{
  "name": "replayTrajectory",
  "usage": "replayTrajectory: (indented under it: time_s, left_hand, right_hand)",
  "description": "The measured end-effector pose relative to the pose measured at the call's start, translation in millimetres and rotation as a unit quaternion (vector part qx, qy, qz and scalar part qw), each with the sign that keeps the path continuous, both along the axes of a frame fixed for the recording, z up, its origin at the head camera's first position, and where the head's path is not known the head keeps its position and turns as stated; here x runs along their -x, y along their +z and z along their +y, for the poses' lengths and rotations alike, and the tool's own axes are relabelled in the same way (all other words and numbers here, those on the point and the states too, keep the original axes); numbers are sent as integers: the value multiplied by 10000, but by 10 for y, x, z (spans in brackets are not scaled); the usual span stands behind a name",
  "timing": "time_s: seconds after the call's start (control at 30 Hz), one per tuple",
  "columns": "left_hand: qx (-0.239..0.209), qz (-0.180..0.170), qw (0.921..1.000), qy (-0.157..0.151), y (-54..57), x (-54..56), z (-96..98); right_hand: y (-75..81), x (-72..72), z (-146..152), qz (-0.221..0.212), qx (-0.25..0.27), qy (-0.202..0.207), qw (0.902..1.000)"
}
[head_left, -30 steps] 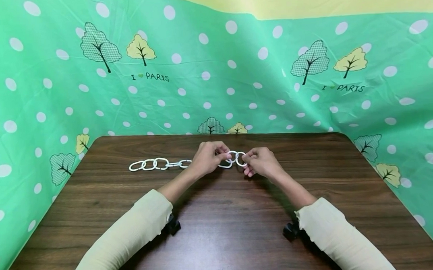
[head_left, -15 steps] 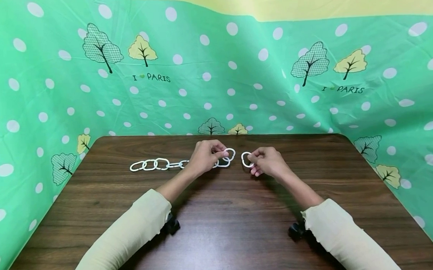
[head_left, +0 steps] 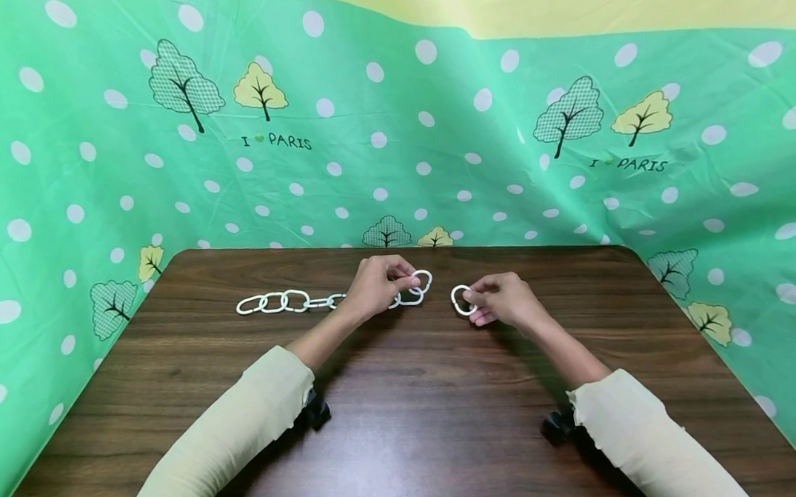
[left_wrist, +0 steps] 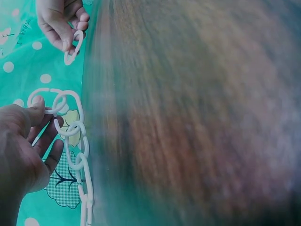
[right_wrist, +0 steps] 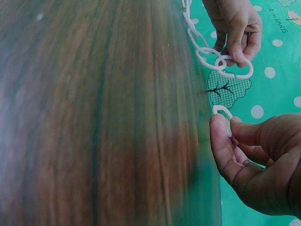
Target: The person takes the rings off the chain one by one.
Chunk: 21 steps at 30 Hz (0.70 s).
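A chain of several white plastic links stretches along the far part of the table. My left hand pinches the chain near its right end between thumb and fingers, with the end link raised. Part of the chain is hidden behind this hand in the head view. To the right, a single white link is pinched between the thumb and fingers of my right hand. That link stands apart from the chain; a gap shows between them. In the right wrist view, the fingers partly cover the single link.
The dark wood-grain table has rounded far corners. Behind and beside it hangs a green dotted cloth with printed trees. Black wrist cameras sit under both sleeves.
The single link has come away from the chain's end link and moved right with my right hand. My left hand has barely moved and still holds the chain.
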<state>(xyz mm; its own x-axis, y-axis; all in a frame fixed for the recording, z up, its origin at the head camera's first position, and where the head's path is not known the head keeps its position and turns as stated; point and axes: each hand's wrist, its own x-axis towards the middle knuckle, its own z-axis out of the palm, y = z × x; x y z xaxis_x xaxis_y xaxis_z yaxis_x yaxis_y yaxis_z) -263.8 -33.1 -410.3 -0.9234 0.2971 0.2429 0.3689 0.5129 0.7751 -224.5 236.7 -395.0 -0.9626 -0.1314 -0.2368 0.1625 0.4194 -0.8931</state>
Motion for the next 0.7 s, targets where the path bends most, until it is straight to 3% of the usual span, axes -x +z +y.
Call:
replayTrajectory:
  time_s: [0.7]
  left_hand:
    - [-57, -66, 10000, -1, -2, 15, -35]
  right_hand:
    - [-21, -29, 272, -134, -121, 107, 9998]
